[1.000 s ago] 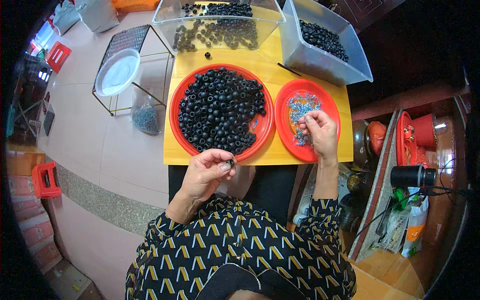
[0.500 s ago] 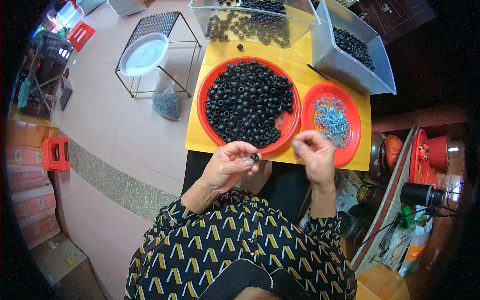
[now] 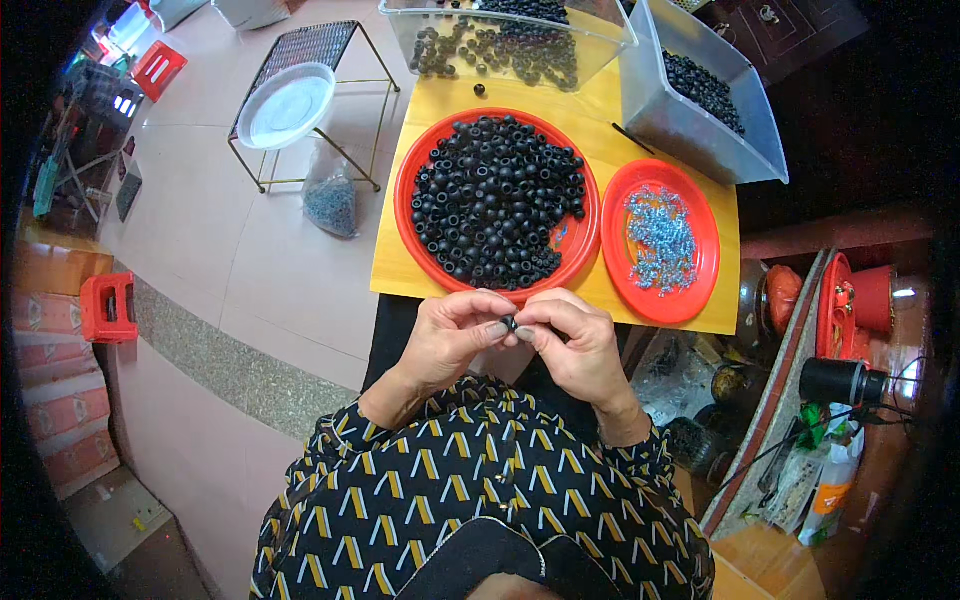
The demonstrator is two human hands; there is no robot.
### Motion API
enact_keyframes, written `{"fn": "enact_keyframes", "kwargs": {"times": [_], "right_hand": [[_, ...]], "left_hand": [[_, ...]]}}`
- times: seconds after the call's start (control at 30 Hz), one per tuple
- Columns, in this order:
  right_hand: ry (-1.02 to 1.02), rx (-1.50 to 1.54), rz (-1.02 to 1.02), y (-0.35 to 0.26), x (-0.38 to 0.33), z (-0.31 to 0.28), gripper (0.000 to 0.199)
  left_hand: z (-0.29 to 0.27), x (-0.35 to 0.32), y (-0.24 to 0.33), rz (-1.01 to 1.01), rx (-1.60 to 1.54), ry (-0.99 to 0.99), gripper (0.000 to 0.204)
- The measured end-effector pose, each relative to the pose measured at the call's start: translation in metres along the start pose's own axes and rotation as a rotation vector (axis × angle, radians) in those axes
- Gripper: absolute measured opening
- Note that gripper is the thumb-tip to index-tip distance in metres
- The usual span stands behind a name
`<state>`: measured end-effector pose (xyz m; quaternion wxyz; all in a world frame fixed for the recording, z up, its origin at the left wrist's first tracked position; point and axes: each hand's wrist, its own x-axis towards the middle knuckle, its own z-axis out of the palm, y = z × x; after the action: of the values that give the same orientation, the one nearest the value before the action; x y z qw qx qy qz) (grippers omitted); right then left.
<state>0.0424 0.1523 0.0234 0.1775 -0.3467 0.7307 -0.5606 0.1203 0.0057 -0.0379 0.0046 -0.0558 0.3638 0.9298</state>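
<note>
My left hand (image 3: 452, 338) pinches a small black bead-like part (image 3: 510, 323) between thumb and fingertips, just below the near rim of a large red plate (image 3: 402, 226). My right hand (image 3: 578, 345) meets it there, thumb and forefinger closed against the part. Whatever those right fingertips hold is too small and covered to make out. Heaped on the large plate are many round black parts (image 3: 490, 200) with holes. To its right, a smaller red plate (image 3: 706, 270) carries a pile of tiny shiny silvery-blue pieces (image 3: 662, 240).
Both plates rest on a yellow tabletop (image 3: 722, 315). Behind them stand two clear bins, one (image 3: 600, 62) at the far edge and one (image 3: 755, 130) at right, with more black parts. A stool (image 3: 300, 50) with a white lid-like dish (image 3: 288, 105) is left of the table.
My right hand has moved left from beside the small plate to the black part in my left fingers. My left hand has stayed nearly in place.
</note>
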Motion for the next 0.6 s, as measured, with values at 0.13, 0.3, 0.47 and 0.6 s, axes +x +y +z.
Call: {"fn": "enact_keyframes", "kwargs": {"times": [0.13,0.3,0.47,0.6], "right_hand": [[-0.042,-0.071,-0.012,0.005,-0.001,-0.006,0.009],[-0.189,0.097,0.159,0.021,-0.002,-0.007,0.007],[-0.155,0.013,0.318,0.015,0.003,-0.001,0.010],[0.006,-0.255,0.000,0.022,0.019,-0.021,0.011]], "left_hand": [[0.000,-0.002,-0.002,0.001,0.077,-0.024,0.019],[-0.001,-0.006,-0.002,0.029,0.204,-0.049,0.018],[-0.012,-0.004,-0.002,-0.005,0.217,-0.057,0.018],[-0.011,-0.003,0.004,-0.104,-0.009,0.009,0.019]]}}
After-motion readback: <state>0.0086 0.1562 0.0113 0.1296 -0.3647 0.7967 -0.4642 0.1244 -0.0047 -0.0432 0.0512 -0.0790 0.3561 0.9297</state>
